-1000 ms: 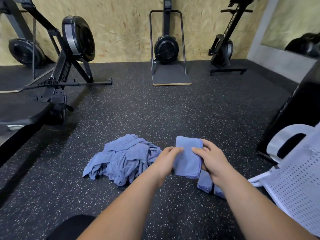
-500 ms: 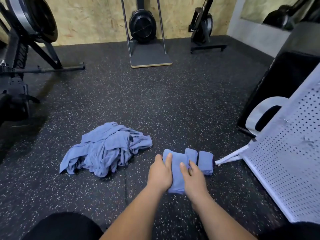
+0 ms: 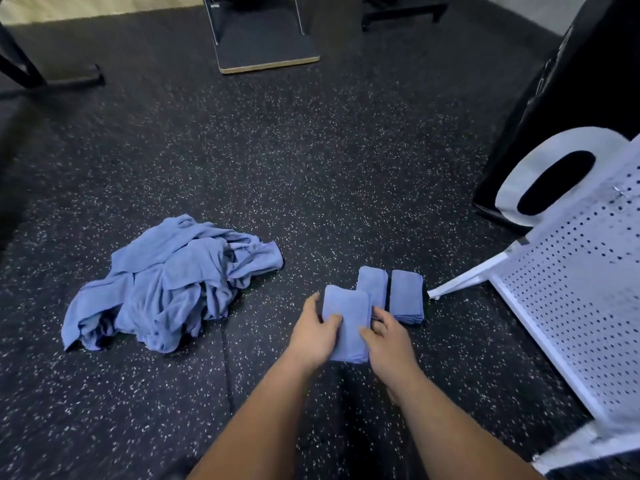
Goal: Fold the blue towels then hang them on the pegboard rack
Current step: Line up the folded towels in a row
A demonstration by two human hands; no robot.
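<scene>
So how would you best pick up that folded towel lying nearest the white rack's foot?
Probably by its near short end: the rightmost folded towel lies flat, with the middle folded towel close along its left and the rack foot by its far right corner. Come from the near side, thumb on top, fingers under all layers.

Folded towel (image 3: pixel 347 317), earlier aloft, now down on the floor (image 3: pixel 311 168) beside two other folded towels (image 3: pixel 407 299).

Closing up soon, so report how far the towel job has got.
Done: two folded towels lie side by side on the floor near the pegboard rack. In hand: the left hand and right hand grip a third folded towel. Left: the crumpled towel heap to fold, and all hanging.
</scene>
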